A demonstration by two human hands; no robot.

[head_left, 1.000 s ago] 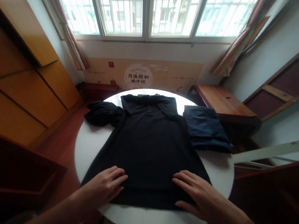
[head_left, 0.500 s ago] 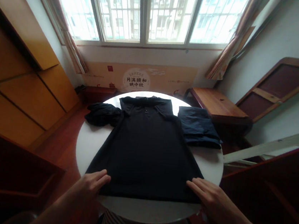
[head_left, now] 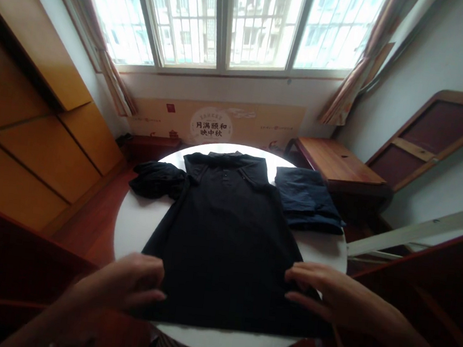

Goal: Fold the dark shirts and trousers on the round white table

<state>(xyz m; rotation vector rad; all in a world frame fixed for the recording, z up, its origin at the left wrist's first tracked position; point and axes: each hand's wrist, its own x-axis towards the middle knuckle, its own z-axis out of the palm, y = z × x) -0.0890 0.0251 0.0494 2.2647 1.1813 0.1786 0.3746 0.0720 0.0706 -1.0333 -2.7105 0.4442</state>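
A black polo shirt [head_left: 224, 239] lies spread front up, with its buttoned collar at the far side and its hem near me. At the shirt's lower left side is my left hand [head_left: 138, 280], its fingers bent and its thumb held apart from them. My right hand [head_left: 318, 289] is at the lower right side in a similar pose, with a gap between thumb and fingers. No cloth shows pinched in either hand. Whether the hands touch the shirt is hard to see.
The shirt lies on a round white table [head_left: 135, 226]. A bunched black garment [head_left: 158, 179] sits to its left and a folded dark blue garment [head_left: 308, 199] to its right. Beyond stands a low wooden table [head_left: 337, 160]; cabinets [head_left: 41, 157] line the left wall.
Both hands have let go of the shirt's lower edge, and thumbs have parted from fingers. The hem now appears lower, closer to the table's near edge.
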